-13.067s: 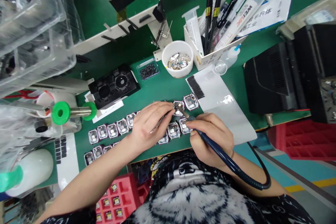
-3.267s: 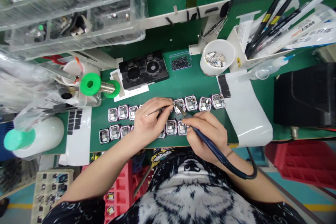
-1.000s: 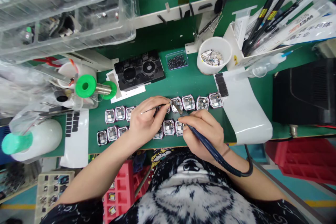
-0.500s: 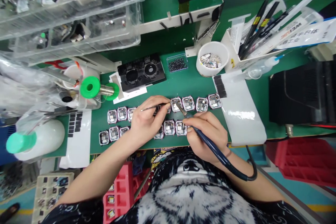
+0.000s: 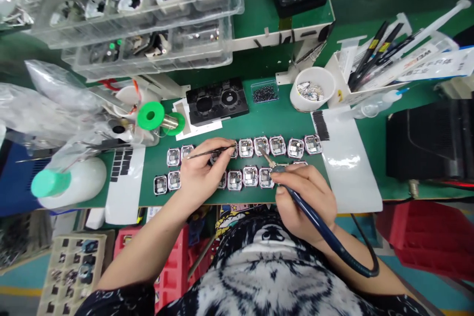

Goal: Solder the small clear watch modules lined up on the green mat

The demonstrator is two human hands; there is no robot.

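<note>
My left hand (image 5: 200,173) is closed on a pair of dark tweezers (image 5: 210,152), whose tips point right, close to the back row of small square watch cases (image 5: 245,147). Fingers of my right hand (image 5: 311,200) wrap round a soldering iron (image 5: 309,215) with a dark blue grip and cable. The iron's tip is over one open watch case (image 5: 261,146) in the back row; whether it touches is too small to tell. A front row of watch cases (image 5: 234,180) lies nearer to me. My left hand hides several cases, and my right hand partly covers another.
A green-ended solder spool (image 5: 151,115), a black fixture (image 5: 217,101) and a white cup of small parts (image 5: 312,89) stand behind the rows. To the left is a bottle with a green cap (image 5: 51,182). White sheets (image 5: 350,158) with black strips flank the rows.
The view has shifted, so the bench appears further right. My left hand with the tweezers has drawn left from the case under the iron. The iron's tip stays over the same case.
</note>
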